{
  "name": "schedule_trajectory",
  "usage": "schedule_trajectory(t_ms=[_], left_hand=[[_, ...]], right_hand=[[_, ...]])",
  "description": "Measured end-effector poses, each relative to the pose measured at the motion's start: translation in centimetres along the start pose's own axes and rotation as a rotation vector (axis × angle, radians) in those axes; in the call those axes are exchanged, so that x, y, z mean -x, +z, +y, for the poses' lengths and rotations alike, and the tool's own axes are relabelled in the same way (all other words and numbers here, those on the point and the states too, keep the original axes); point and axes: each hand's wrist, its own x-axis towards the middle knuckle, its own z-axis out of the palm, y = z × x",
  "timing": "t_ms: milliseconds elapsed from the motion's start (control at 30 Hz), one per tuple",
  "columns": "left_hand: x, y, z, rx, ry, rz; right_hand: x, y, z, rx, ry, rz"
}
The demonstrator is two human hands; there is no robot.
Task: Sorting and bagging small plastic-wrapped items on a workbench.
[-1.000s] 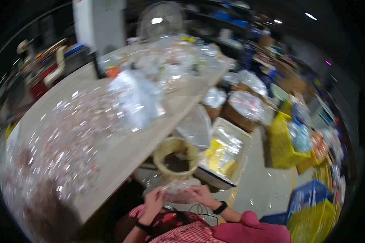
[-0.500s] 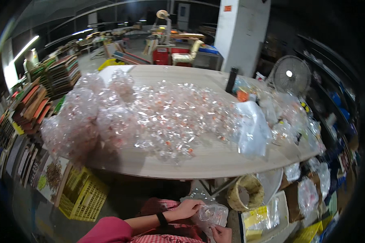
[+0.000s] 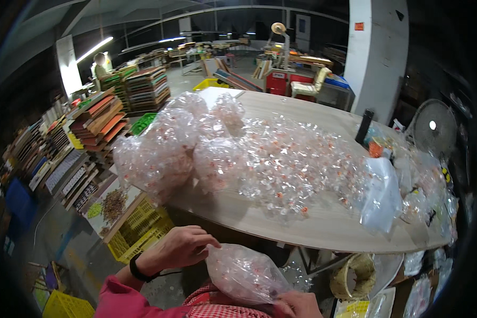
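Note:
My left hand [image 3: 181, 246] grips the near end of a clear plastic bag [image 3: 245, 272] stuffed with small clear pieces that have orange bits. My right hand [image 3: 297, 305], low at the bottom edge, holds the other end of the same bag. The bag rests in my lap, just below the front edge of a long wooden table [image 3: 323, 225]. On that table lies a big pile of similar filled clear bags [image 3: 217, 148] and loose clear pieces [image 3: 297, 169].
A white plastic bag [image 3: 382, 196] and a black upright object [image 3: 364, 126] stand at the table's right. A fan [image 3: 433, 127] is far right. Yellow crates [image 3: 138, 233] sit on the floor at left, stacked boards [image 3: 98, 116] beyond. A tape roll [image 3: 352, 275] lies under the table.
The view has swung left from the table's right end and floor bins to the table's middle and left side. Both hands stay on the bag in my lap.

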Motion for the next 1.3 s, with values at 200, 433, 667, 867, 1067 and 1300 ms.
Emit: schedule_trajectory(t_ms=[200, 433, 667, 867, 1067, 1300], left_hand=[[4.6, -0.3, -0.4, -0.210, 0.136, 0.156], [5.3, 2.8, -0.7, -0.127, 0.299, -0.171], [4.3, 1.6, -0.6, -0.034, 0.496, -0.344], [2.6, -0.6, -1.9, -0.387, 0.471, -0.137], [1.4, -3.8, -0.7, -0.763, 0.503, 0.015], [2.6, -2.1, -2.0, -1.014, 0.494, -0.158]], right_hand=[[-2.6, 0.5, 0.3, 0.008, -0.052, -0.191], [-4.5, 0.1, -0.3, 0.014, -0.124, -0.222], [-4.8, -1.8, 2.4, 0.163, -0.027, -0.166], [-6.2, -2.8, 2.9, 0.603, 0.025, -0.165], [-6.7, -4.3, 0.3, 0.629, -0.131, 0.143], [-7.9, -4.4, 1.1, 0.645, -0.195, 0.119]])
